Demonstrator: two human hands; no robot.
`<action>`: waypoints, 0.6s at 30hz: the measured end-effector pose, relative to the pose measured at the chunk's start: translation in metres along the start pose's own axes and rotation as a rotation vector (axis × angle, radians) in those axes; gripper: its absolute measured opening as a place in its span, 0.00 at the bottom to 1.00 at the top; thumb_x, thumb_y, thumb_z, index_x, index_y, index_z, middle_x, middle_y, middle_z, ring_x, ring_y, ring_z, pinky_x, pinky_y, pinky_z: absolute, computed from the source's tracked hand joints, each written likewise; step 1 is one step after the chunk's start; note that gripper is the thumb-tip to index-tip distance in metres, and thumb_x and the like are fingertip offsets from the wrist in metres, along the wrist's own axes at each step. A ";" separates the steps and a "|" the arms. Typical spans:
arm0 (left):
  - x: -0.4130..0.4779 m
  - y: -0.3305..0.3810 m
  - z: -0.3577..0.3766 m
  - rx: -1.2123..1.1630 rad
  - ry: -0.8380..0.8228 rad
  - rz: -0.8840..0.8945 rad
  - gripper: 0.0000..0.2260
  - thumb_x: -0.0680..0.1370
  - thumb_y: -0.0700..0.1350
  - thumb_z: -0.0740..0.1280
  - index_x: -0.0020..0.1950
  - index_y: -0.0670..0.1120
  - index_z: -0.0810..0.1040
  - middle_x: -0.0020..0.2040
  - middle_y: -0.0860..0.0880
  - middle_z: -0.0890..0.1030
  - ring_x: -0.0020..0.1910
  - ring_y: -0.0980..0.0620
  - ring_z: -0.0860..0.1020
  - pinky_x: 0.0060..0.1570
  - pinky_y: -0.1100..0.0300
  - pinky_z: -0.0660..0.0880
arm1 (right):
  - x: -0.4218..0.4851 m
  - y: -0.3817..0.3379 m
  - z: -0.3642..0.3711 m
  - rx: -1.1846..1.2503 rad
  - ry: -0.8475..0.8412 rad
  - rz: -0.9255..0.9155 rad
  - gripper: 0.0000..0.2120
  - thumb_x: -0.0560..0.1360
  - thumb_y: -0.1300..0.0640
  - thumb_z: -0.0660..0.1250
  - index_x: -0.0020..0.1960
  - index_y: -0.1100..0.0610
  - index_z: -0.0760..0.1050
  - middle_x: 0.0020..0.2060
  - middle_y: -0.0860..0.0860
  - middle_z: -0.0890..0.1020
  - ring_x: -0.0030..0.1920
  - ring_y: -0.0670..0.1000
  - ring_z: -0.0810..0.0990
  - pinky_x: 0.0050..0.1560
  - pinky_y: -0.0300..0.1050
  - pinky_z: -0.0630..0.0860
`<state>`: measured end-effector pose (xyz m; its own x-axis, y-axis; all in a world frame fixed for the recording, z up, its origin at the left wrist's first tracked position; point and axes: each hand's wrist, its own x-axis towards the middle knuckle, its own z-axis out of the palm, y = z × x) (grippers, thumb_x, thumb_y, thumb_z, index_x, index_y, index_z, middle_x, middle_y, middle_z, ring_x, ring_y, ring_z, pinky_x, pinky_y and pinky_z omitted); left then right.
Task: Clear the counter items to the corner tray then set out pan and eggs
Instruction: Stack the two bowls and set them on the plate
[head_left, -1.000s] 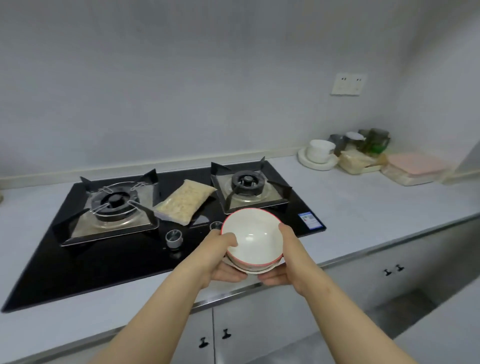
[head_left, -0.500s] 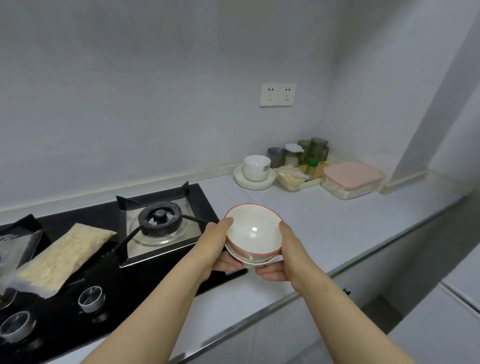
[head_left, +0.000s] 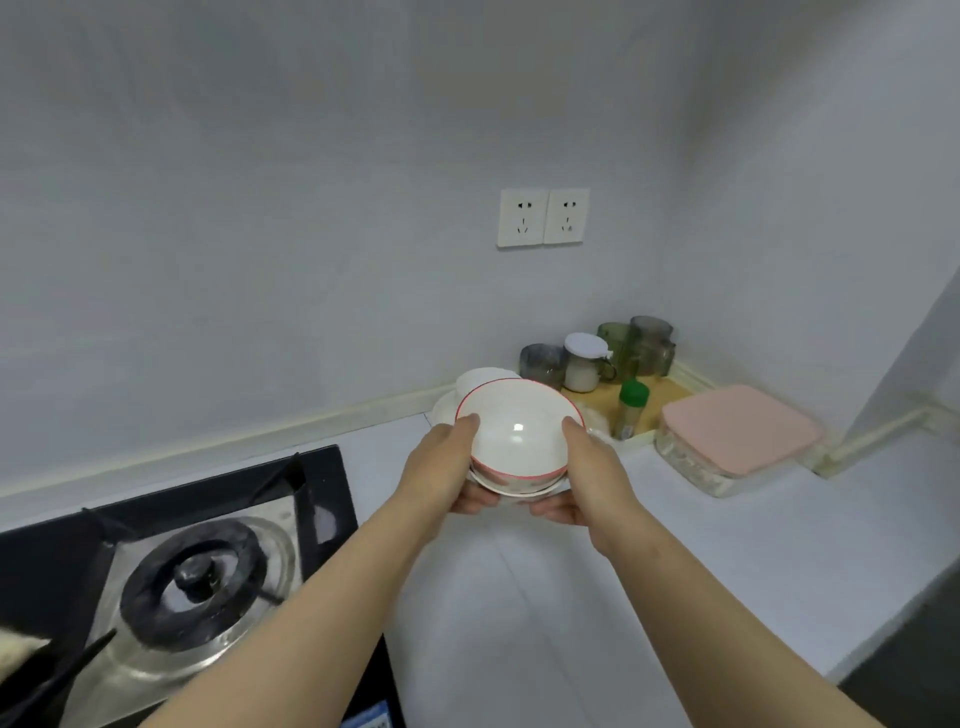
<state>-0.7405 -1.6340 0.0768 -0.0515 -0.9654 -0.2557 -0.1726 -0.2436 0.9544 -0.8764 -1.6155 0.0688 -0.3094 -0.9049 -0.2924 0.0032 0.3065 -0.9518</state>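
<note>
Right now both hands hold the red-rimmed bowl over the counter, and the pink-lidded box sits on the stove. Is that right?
One detail is off: the pink-lidded box sits on the counter, to the right of the corner tray, not on the stove. The head view shows it. The left hand and right hand do hold the red-rimmed bowl over the counter.

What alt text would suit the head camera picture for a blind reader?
A left hand and right hand hold a red-rimmed white bowl, stacked on another dish, above a pale counter. In the corner beyond stand jars, a tray and a pink-lidded box.
</note>
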 end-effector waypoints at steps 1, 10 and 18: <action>0.015 0.006 0.007 -0.006 0.030 0.014 0.12 0.80 0.53 0.53 0.57 0.49 0.70 0.42 0.42 0.81 0.30 0.48 0.80 0.24 0.66 0.72 | 0.020 -0.006 -0.002 0.009 -0.011 -0.003 0.11 0.80 0.46 0.50 0.56 0.49 0.67 0.53 0.60 0.80 0.34 0.56 0.81 0.27 0.39 0.78; 0.109 0.055 0.052 -0.095 0.243 0.016 0.08 0.80 0.51 0.54 0.48 0.49 0.69 0.39 0.52 0.74 0.28 0.49 0.77 0.30 0.61 0.68 | 0.154 -0.061 -0.014 -0.075 -0.173 0.004 0.15 0.78 0.46 0.52 0.55 0.55 0.70 0.51 0.62 0.81 0.35 0.60 0.82 0.33 0.44 0.79; 0.175 0.066 0.060 -0.064 0.380 -0.035 0.05 0.78 0.47 0.56 0.46 0.45 0.65 0.39 0.47 0.72 0.26 0.50 0.74 0.26 0.63 0.70 | 0.227 -0.070 0.004 -0.196 -0.220 -0.104 0.21 0.76 0.50 0.52 0.66 0.57 0.65 0.57 0.59 0.76 0.45 0.61 0.80 0.40 0.49 0.79</action>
<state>-0.8200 -1.8139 0.0862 0.3236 -0.9192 -0.2244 -0.1050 -0.2706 0.9570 -0.9434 -1.8433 0.0687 -0.0854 -0.9699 -0.2280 -0.2074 0.2411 -0.9481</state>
